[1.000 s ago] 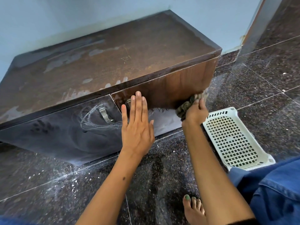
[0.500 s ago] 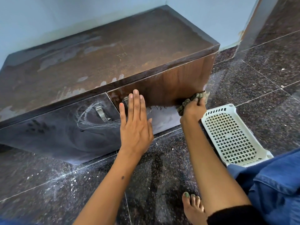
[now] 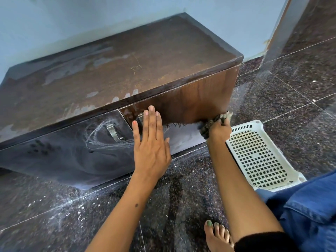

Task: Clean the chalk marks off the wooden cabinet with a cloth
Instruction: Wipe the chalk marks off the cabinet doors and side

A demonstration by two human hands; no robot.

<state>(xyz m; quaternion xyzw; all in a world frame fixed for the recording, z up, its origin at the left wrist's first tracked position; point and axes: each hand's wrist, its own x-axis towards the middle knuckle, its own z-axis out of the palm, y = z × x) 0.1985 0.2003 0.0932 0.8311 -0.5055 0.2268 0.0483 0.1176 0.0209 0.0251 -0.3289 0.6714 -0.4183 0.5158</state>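
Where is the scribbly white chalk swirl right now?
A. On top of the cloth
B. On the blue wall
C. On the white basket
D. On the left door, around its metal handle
D. The chalk swirl loops around the metal handle on the cabinet's left door, left of the flat left hand.

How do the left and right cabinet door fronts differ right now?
The left dark wooden door front carries white chalk scribbles around its metal handle; the right brown wooden door front is mostly wiped. The left hand lies flat over the right door's near edge, and the right hand grips the cloth there.
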